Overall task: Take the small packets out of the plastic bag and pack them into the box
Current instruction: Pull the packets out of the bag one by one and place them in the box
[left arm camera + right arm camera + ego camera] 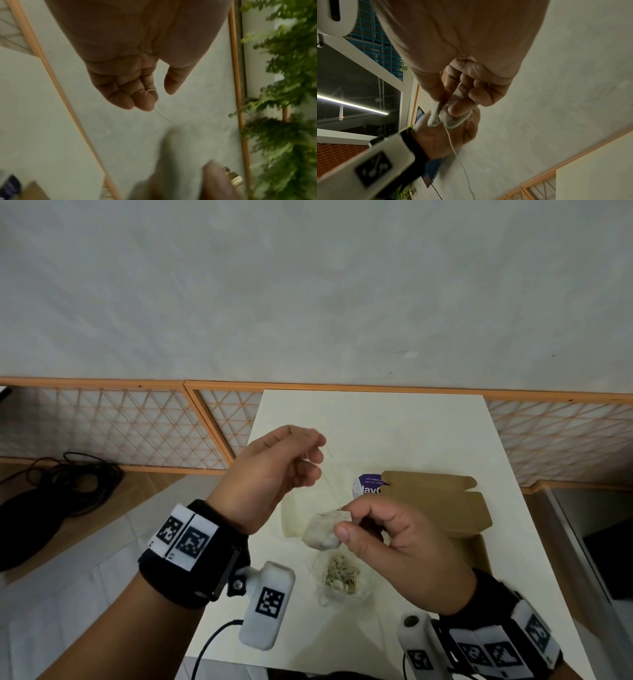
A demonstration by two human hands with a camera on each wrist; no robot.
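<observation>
My right hand (346,525) pinches a small whitish packet (322,534) between thumb and fingers, raised above the table; the right wrist view shows the same pinch on the packet (452,121). A thin string (330,484) runs up from it to my left hand (308,460), whose curled fingers hold the string's end, looped over a fingertip (150,94). Under both hands a clear plastic bag (342,575) with pale contents lies on the table. The open brown cardboard box (442,505) sits just right of my hands; its inside is mostly hidden.
The white table (394,426) ends at a grey wall behind. A purple-and-white label (368,487) shows beside the box's left edge. An orange lattice rail (102,426) and coiled black cables (78,481) lie left, off the table.
</observation>
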